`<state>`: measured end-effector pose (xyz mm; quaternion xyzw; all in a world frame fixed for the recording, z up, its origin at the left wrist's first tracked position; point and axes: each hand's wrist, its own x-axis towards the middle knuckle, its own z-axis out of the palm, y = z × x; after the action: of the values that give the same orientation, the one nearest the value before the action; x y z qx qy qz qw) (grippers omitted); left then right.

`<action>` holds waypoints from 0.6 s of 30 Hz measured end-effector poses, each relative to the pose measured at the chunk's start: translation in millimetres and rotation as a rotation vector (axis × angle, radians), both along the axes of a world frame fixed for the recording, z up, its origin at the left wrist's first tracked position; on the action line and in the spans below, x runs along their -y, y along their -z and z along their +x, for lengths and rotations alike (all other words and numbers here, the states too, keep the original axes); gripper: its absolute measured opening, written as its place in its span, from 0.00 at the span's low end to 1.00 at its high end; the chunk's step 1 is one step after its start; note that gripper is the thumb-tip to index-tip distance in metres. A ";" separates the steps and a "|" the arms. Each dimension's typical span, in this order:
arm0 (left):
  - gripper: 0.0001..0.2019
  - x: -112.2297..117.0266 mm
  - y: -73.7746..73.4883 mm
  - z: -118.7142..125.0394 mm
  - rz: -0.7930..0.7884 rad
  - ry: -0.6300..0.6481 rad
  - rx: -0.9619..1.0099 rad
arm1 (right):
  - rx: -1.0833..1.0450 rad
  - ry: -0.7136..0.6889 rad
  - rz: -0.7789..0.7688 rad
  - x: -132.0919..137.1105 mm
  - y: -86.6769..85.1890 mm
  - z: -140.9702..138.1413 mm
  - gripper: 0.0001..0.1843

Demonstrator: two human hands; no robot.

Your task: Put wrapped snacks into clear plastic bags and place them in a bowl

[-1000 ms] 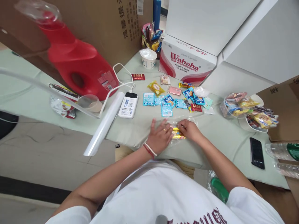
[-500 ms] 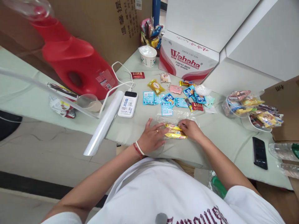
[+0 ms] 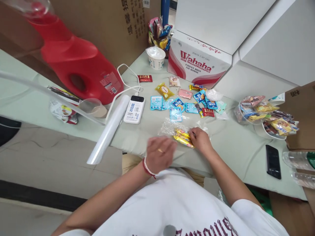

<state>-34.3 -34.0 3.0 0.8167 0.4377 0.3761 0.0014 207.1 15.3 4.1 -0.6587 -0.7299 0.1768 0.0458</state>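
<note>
Centrally, several yellow-wrapped bars (image 3: 183, 139) are lying bunched side by side on crumpled clear plastic (image 3: 166, 127), near the front edge of the pale green table (image 3: 233, 157). The person's right hand (image 3: 201, 140) is resting at the right end of the bars, its thumb and fingertips drawn narrowly together; whether they are gripping a bar, the plastic or both is not distinguishable. The left hand (image 3: 161, 154) is hovering just to the left of the bars, blurred, with its fingers appearing bent; anything within them is not discernible. A ring is showing on one finger, and red and white bracelets (image 3: 148, 167) are encircling the wrist. Beyond the plastic, light-blue packets (image 3: 176, 115) are lying in a loose cluster, with a red packet (image 3: 208, 112) at their right and a yellow packet (image 3: 164, 91) behind them. To the left, a white power bank (image 3: 134, 110) is lying beside a glossy tube (image 3: 109, 131). To the right, a white bowl (image 3: 268, 133) is holding assorted wrapped snacks, and a dark phone (image 3: 273, 162) is lying nearer the person.
</note>
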 end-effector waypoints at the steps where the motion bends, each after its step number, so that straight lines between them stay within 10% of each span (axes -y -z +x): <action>1: 0.18 2.3 -1.8 12.6 -0.010 0.120 -0.066 | 0.005 -0.001 0.007 1.2 0.2 -1.2 0.15; 11: 0.17 -39.4 17.7 52.4 -0.315 0.147 -0.371 | -0.002 0.068 0.023 -33.1 -20.6 41.4 0.15; 18: 0.16 -31.0 10.6 53.5 -0.312 0.057 -0.373 | 0.103 -0.078 0.027 -82.2 -15.6 10.9 0.16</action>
<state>19.2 -3.0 -7.5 0.8739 0.4599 0.1464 0.0575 218.0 97.5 19.7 -0.6373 -0.7587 0.1343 0.0101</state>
